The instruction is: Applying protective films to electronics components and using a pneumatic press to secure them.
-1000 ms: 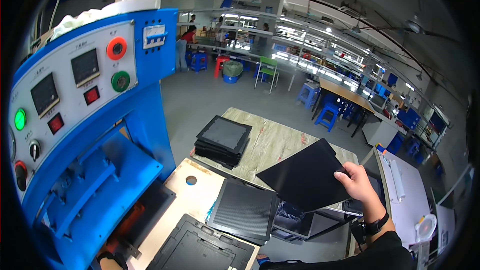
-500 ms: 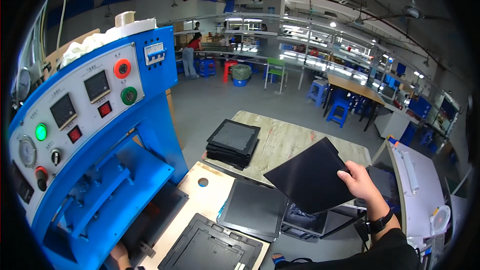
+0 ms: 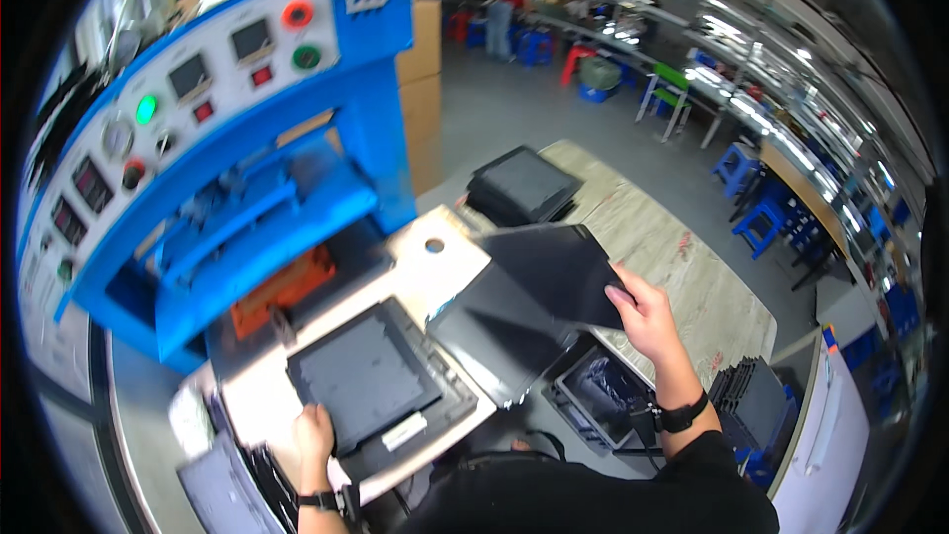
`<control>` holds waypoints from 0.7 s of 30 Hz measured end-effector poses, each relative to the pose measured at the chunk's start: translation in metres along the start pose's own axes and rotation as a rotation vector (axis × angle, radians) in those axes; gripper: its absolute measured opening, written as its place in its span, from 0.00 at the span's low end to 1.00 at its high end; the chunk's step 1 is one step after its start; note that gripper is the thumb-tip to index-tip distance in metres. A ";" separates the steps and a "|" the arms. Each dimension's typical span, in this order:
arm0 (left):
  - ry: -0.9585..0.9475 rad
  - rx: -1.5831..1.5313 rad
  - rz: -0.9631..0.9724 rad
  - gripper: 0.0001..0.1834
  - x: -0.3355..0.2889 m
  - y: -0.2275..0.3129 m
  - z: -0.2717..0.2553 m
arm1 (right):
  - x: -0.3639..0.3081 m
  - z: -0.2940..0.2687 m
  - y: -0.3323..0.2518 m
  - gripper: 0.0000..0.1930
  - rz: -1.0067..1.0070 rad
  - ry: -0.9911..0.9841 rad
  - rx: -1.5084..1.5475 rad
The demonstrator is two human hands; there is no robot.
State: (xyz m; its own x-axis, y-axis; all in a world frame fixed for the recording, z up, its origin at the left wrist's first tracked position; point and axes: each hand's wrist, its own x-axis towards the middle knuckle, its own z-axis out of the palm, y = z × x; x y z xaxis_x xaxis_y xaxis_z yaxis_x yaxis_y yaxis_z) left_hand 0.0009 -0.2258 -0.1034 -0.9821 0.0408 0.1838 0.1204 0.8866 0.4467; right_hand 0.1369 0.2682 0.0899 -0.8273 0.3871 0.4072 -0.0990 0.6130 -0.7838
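My right hand (image 3: 647, 314) pinches the edge of a thin black rectangular panel (image 3: 554, 272), thumb on top. The panel is held over a black ribbed sheet (image 3: 479, 341). My left hand (image 3: 312, 432) is closed on the near left corner of a flat dark panel (image 3: 366, 371). That panel lies over a black recessed tray (image 3: 450, 391) on a pale wooden board. A small white label shows at the tray's near side.
A blue press (image 3: 366, 138) with buttons and gauges stands at left, an orange block (image 3: 287, 292) beneath its head. Black panels are stacked (image 3: 524, 183) on the stone-patterned table (image 3: 643, 237). A black bin (image 3: 603, 391) holds plastic film; more black panels (image 3: 751, 396) stand at right.
My left hand has come from beside the press to the recessed tray, where a flat panel now lies. My right hand has lowered its black panel towards the ribbed sheet. The view has turned left.
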 end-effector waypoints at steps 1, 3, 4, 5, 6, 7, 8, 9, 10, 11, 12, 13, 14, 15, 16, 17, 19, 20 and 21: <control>-0.004 0.021 -0.069 0.15 -0.012 0.013 0.001 | 0.010 0.011 0.000 0.16 -0.079 -0.038 -0.104; 0.029 0.014 -0.110 0.15 -0.025 0.014 0.012 | 0.021 0.034 -0.008 0.19 -0.245 -0.116 -0.075; 0.032 0.043 -0.109 0.16 -0.027 0.026 0.008 | 0.029 0.049 -0.010 0.20 -0.335 -0.161 -0.033; 0.064 0.024 -0.075 0.18 -0.030 0.027 0.011 | 0.036 0.064 -0.020 0.21 -0.399 -0.221 -0.067; 0.056 0.087 -0.086 0.20 -0.031 0.031 0.009 | 0.036 0.078 -0.030 0.22 -0.461 -0.274 -0.106; -0.034 0.048 -0.151 0.21 -0.030 0.037 -0.005 | 0.040 0.102 -0.036 0.26 -0.548 -0.328 0.003; -0.033 0.023 -0.182 0.22 -0.032 0.040 -0.018 | 0.044 0.124 -0.040 0.28 -0.602 -0.413 -0.035; -0.020 0.029 -0.226 0.22 -0.037 0.043 -0.030 | 0.046 0.151 -0.043 0.28 -0.737 -0.456 -0.089; -0.010 0.027 -0.250 0.22 -0.038 0.046 -0.041 | 0.048 0.176 -0.047 0.29 -0.868 -0.481 -0.158; 0.002 0.024 -0.272 0.22 -0.042 0.048 -0.052 | 0.049 0.203 -0.050 0.29 -0.951 -0.526 -0.199; 0.026 -0.015 -0.250 0.21 -0.050 0.050 -0.064 | 0.049 0.229 -0.051 0.28 -1.029 -0.565 -0.235; 0.050 -0.055 -0.219 0.21 -0.055 0.047 -0.072 | 0.051 0.256 -0.050 0.28 -1.040 -0.568 -0.229; 0.076 -0.054 -0.177 0.18 -0.062 0.040 -0.076 | 0.056 0.284 -0.049 0.28 -1.104 -0.567 -0.254; 0.064 -0.072 -0.182 0.17 -0.070 0.035 -0.081 | 0.061 0.312 -0.045 0.27 -1.165 -0.563 -0.281; 0.057 -0.087 -0.188 0.16 -0.078 0.031 -0.088 | 0.068 0.341 -0.043 0.27 -1.173 -0.557 -0.272; 0.072 -0.122 -0.199 0.14 -0.084 0.030 -0.095 | 0.077 0.366 -0.042 0.26 -1.184 -0.524 -0.298; 0.071 -0.214 -0.258 0.12 -0.102 0.027 -0.108 | 0.094 0.415 -0.039 0.26 -1.204 -0.490 -0.307; 0.056 -0.269 -0.301 0.11 -0.111 0.024 -0.114 | 0.100 0.440 -0.040 0.26 -1.202 -0.473 -0.369; 0.093 -0.346 -0.341 0.10 -0.117 0.021 -0.115 | 0.107 0.464 -0.041 0.26 -1.198 -0.458 -0.435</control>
State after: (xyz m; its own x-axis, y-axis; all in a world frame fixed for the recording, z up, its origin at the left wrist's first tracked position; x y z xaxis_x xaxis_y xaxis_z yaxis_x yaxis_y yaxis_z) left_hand 0.1350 -0.2648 -0.0151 -0.9587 -0.2806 0.0468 -0.1493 0.6362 0.7569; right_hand -0.2040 -0.0354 -0.0524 -0.4736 -0.7440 0.4714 -0.7718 0.6084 0.1849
